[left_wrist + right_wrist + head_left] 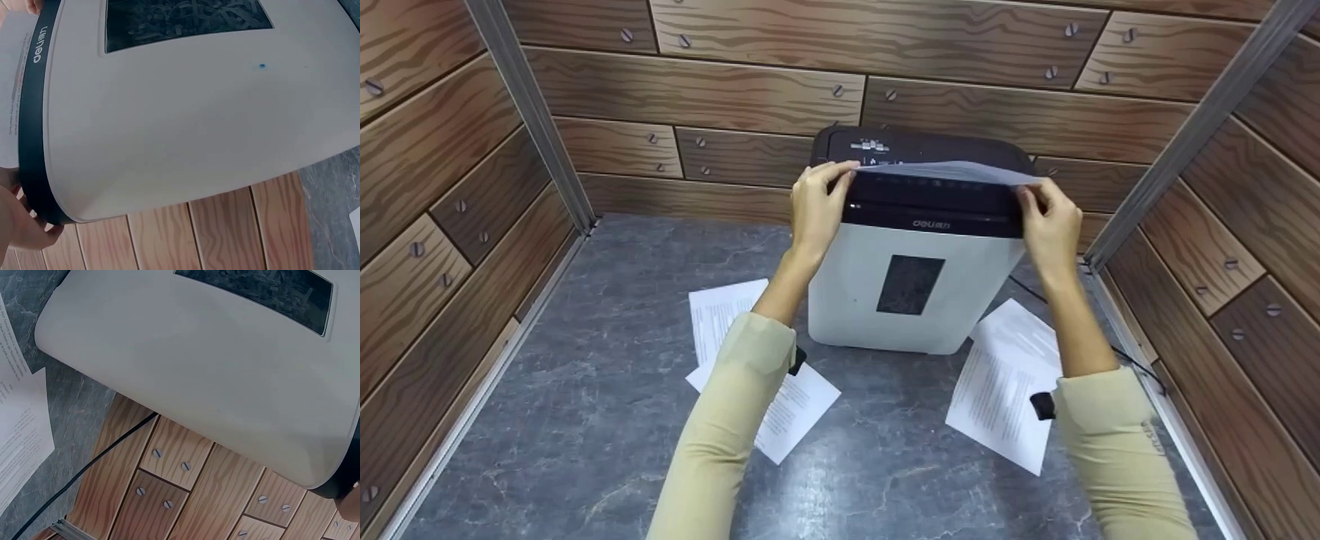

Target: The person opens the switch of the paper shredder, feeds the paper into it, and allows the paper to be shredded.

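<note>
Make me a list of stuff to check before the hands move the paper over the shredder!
1. Left hand grips one end of the paper: ok.
2. Right hand grips the other end: ok.
3. Paper held flat: not ok, it curves between the hands.
4. Hands clear of the slot: cannot tell, the slot is hidden.
5. Cord plugged in: cannot tell, no plug shows.
6. Room inside the shredder: cannot tell, strips show behind the window, but not how full it is.
</note>
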Action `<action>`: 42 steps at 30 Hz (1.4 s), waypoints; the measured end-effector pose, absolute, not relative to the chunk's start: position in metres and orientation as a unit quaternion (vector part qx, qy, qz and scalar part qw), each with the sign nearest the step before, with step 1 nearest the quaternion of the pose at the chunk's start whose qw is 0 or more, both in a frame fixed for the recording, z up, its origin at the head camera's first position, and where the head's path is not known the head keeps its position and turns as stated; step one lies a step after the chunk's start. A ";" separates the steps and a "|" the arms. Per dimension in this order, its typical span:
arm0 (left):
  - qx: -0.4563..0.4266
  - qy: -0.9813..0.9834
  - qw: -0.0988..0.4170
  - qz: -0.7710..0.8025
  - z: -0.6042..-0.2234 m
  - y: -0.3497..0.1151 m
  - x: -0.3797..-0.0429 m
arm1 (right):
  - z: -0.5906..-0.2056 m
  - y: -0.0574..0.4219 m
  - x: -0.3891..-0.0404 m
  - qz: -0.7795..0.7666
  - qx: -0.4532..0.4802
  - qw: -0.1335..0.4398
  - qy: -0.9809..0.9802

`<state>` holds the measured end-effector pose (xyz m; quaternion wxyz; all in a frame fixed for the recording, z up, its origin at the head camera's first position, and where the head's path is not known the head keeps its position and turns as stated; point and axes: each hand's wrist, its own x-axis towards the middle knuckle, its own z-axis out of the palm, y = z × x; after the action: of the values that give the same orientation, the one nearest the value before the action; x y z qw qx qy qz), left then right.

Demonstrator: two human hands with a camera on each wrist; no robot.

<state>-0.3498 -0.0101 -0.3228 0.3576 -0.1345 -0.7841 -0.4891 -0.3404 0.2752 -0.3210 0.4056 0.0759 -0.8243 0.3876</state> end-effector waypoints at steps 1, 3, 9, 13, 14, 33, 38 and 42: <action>-0.134 -0.789 0.354 -0.485 -0.323 -0.010 -0.349 | -0.321 0.276 -0.341 0.386 0.077 0.402 -0.826; -0.131 -0.799 0.347 -0.474 -0.323 -0.010 -0.349 | -0.322 0.276 -0.341 0.384 0.079 0.398 -0.830; -0.129 -0.822 0.340 -0.439 -0.324 -0.010 -0.348 | -0.323 0.277 -0.339 0.378 0.090 0.398 -0.831; -0.137 -0.834 0.337 -0.416 -0.327 -0.011 -0.346 | -0.324 0.278 -0.335 0.377 0.102 0.398 -0.830; -0.138 -0.836 0.336 -0.412 -0.328 -0.011 -0.346 | -0.324 0.278 -0.335 0.377 0.103 0.396 -0.831; -0.216 -0.849 0.380 -0.297 -0.341 -0.007 -0.335 | -0.338 0.283 -0.328 0.367 0.178 0.397 -0.822; -0.259 -0.838 0.406 -0.256 -0.349 -0.007 -0.335 | -0.347 0.283 -0.328 0.332 0.211 0.415 -0.821; -0.264 -0.828 0.418 -0.266 -0.354 -0.009 -0.336 | -0.353 0.283 -0.329 0.317 0.220 0.430 -0.816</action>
<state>-0.3363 -0.0088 -0.3535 0.4181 -0.2641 -0.8276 -0.2656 -0.3286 0.2825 -0.3535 0.4296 0.2201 -0.8162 0.3174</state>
